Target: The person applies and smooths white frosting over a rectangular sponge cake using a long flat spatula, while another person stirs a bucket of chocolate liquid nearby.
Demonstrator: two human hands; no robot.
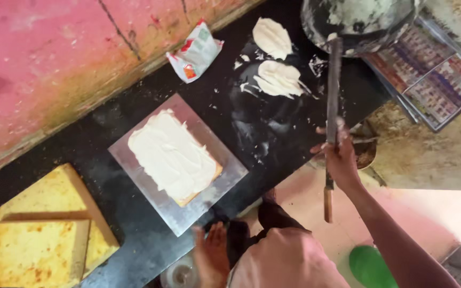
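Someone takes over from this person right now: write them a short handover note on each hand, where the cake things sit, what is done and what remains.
Right hand: gripping a long palette knife, its tip in the cream pan.
Left hand: open, holding nothing, near the black counter edge.
Done: the cake slab on the silver board is covered with cream on top.
Left: its visible side edge is bare; two plain sponge slabs wait at the counter's end. Cream blobs lie on the counter near the pan.
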